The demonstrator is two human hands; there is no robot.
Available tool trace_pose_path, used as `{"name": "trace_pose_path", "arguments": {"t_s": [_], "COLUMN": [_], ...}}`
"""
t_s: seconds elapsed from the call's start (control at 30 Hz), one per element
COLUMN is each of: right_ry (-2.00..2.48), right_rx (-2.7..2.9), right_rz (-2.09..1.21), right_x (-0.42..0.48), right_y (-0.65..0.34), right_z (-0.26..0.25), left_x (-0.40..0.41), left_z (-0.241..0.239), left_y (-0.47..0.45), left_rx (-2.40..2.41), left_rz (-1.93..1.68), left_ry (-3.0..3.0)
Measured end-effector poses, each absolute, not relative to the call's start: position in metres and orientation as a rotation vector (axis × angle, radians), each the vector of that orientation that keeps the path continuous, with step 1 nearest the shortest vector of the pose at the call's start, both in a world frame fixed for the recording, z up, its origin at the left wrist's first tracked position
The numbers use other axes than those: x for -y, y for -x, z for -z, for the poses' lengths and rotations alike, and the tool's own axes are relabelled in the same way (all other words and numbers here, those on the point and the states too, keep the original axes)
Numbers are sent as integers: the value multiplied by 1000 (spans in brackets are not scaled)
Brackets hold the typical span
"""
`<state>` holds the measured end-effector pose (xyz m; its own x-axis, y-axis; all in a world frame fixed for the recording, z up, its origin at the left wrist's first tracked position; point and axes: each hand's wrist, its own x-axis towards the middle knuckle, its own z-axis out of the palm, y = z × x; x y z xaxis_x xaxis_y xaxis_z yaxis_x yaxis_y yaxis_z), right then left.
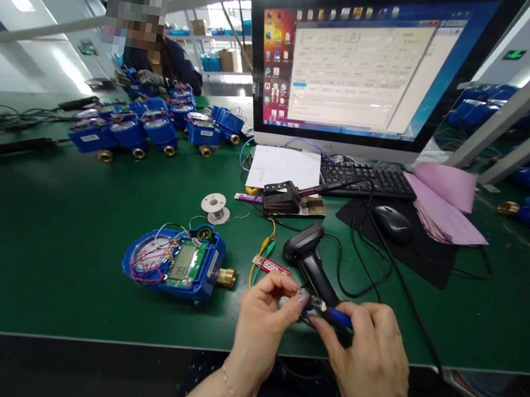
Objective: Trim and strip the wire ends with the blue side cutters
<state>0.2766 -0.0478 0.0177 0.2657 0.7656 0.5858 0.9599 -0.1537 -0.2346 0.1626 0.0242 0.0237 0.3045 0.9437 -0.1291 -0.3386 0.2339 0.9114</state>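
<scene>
Along the near edge of the counter, the left hand had its fingers pinched together on a small piece, too small to identify; the right hand's fingers were clamped around blue-handled pliers, the tip meeting that piece. Toward nine o'clock from the hands lay the blue meter, touching neither. It looked part-assembled: its green board was seated and the display showed digits, but the wires lay exposed and the housing remained uncovered. Whether every wire was joined could not be told.

Beyond the meter at nine o'clock was the widest room; at three o'clock a black cable cut across the surface. At twelve o'clock the scanner crowded the hands, with clip leads near eleven. Farther out stood the solder spool at ten, the iron stand past eleven and the mouse at one. Similar meters filled ten to eleven, a monitor twelve.
</scene>
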Motion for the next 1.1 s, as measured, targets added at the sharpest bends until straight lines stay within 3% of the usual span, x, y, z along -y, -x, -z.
{"name": "trace_pose_path", "arguments": {"t_s": [0.27,0.9,1.1], "right_ry": [1989,2007,2000], "right_rx": [1559,1556,1553], "right_rz": [467,449,283], "right_x": [49,51,52], "right_y": [-275,-273,-275], "right_z": [-18,-16,-14], "left_x": [-26,-29,-32], "left_z": [-17,-20,-20], "left_y": [-156,-152,-150], "left_rx": [-895,-900,-889], "left_rz": [-1096,-1226,-1245], "left_ry": [-1383,-1715,-1843]}}
